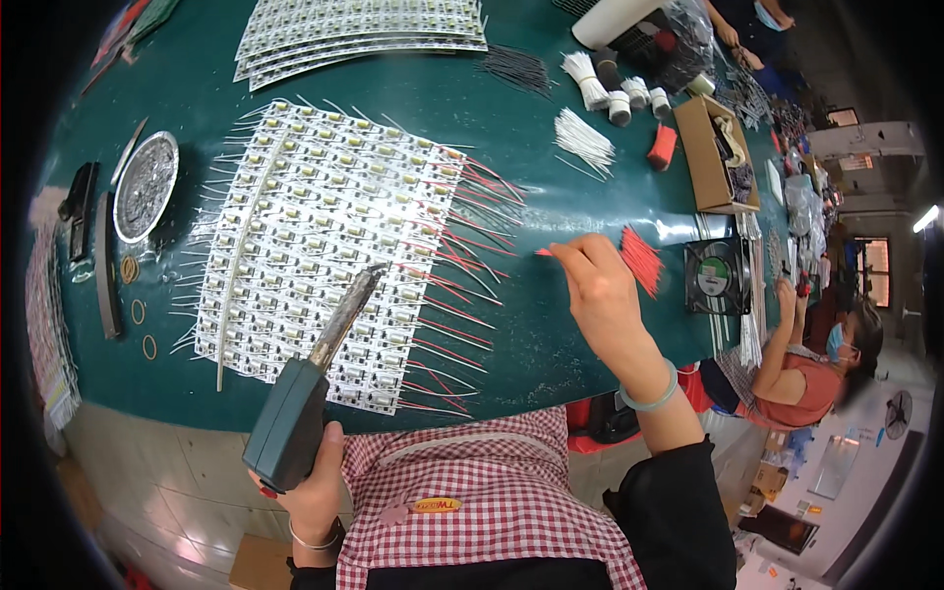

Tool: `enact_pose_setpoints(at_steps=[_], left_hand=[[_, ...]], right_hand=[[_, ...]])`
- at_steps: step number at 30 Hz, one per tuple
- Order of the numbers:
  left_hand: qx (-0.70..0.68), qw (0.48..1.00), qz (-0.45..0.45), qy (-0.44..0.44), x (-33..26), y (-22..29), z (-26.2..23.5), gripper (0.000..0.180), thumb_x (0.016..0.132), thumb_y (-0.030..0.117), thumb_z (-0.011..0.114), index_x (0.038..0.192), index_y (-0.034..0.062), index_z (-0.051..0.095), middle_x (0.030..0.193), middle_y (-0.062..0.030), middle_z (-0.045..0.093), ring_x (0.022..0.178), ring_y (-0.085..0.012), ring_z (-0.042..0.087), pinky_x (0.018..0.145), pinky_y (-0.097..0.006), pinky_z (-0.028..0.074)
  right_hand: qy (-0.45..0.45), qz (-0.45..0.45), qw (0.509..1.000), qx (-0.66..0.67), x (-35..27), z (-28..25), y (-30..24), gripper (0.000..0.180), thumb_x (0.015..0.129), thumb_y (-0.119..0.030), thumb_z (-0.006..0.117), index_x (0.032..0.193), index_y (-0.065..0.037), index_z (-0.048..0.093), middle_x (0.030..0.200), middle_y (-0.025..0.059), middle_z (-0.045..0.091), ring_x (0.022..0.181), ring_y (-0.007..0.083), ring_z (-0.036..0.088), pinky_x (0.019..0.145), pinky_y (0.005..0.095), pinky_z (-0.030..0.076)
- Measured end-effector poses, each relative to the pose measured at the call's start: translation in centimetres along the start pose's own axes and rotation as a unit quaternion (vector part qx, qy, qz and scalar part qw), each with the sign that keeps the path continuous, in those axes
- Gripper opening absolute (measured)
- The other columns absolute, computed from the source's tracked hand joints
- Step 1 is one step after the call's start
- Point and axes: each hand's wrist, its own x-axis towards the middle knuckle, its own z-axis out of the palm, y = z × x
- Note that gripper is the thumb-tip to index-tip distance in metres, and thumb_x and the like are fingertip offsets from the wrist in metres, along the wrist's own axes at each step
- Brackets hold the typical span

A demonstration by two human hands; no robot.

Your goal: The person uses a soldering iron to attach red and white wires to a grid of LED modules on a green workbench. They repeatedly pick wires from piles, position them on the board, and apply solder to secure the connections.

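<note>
My left hand (315, 492) grips a dark green soldering gun (285, 423) near the table's front edge. Its metal tip reaches over a white panel of circuit boards (324, 236); whether it touches cannot be told. Rows of small yellowish parts cover the panel, and red, white and dark wires (467, 285) stick out along its right edge. To the right, my right hand (600, 290) is closed in a pinch on a red wire (543, 253), of which only a short end shows. Just beyond that hand lies a pile of red wires (641, 261).
At the left stand a round silvery dish (147, 187) and a dark bar (107, 265). Stacked panels (359, 39) lie at the back. White wires (584, 141), a cardboard box (710, 162) and a black fan (718, 276) occupy the right. A co-worker (811, 369) sits farther right.
</note>
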Motion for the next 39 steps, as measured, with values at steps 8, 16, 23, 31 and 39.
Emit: enact_pose_setpoints(at_steps=[8,16,23,31,39], left_hand=[[-0.119,0.993,-0.006,-0.015,0.1,2.0,0.2,0.047,0.08,-0.005,0.077,0.123,-0.0064,0.06,0.116,-0.0181,0.068,0.103,-0.0235,0.068,0.091,-0.034,0.054],[-0.128,0.992,-0.013,-0.017,-0.2,1.8,-0.2,0.049,0.079,-0.007,0.076,0.126,-0.0053,0.06,0.114,-0.016,0.07,0.103,-0.0225,0.068,0.091,-0.033,0.053],[-0.116,0.993,0.015,-0.026,0.3,1.7,-0.5,0.043,0.077,-0.009,0.074,0.12,-0.0057,0.064,0.107,-0.0133,0.069,0.086,-0.0169,0.063,0.076,-0.029,0.049],[-0.124,0.992,-0.019,-0.015,0.5,1.9,-0.3,0.039,0.077,-0.004,0.08,0.113,-0.0053,0.068,0.105,-0.0125,0.072,0.091,-0.0181,0.068,0.08,-0.031,0.054],[-0.09,0.996,-0.001,-0.007,0.4,2.9,0.0,0.032,0.077,0.003,0.082,0.106,-0.0049,0.07,0.094,-0.0099,0.073,0.08,-0.0156,0.067,0.071,-0.029,0.053]], right_hand=[[-0.182,-0.123,0.952,-0.214,2.3,-3.7,0.5,0.017,0.065,-0.002,0.07,0.082,-0.005,0.069,0.087,0.0116,0.063,0.09,0.0257,0.063,0.069,0.0339,0.054],[-0.279,-0.161,0.895,-0.308,3.5,-2.0,-0.5,0.008,0.064,-0.007,0.074,0.07,-0.006,0.07,0.074,0.0091,0.066,0.072,0.0227,0.068,0.064,0.0341,0.053],[-0.255,-0.136,0.911,-0.295,2.7,-1.4,-0.4,0.009,0.067,-0.005,0.072,0.076,-0.002,0.069,0.081,0.0113,0.065,0.082,0.0242,0.067,0.069,0.0379,0.056],[-0.151,-0.119,0.981,-0.008,3.9,-2.7,-3.1,0.032,0.073,0.002,0.065,0.105,0.001,0.065,0.098,0.0135,0.06,0.093,0.0307,0.062,0.075,0.0384,0.055],[-0.022,-0.154,0.973,0.172,3.6,4.3,-9.7,0.03,0.075,-0.001,0.065,0.105,0.002,0.067,0.094,0.0095,0.06,0.087,0.0249,0.06,0.069,0.0341,0.052]])
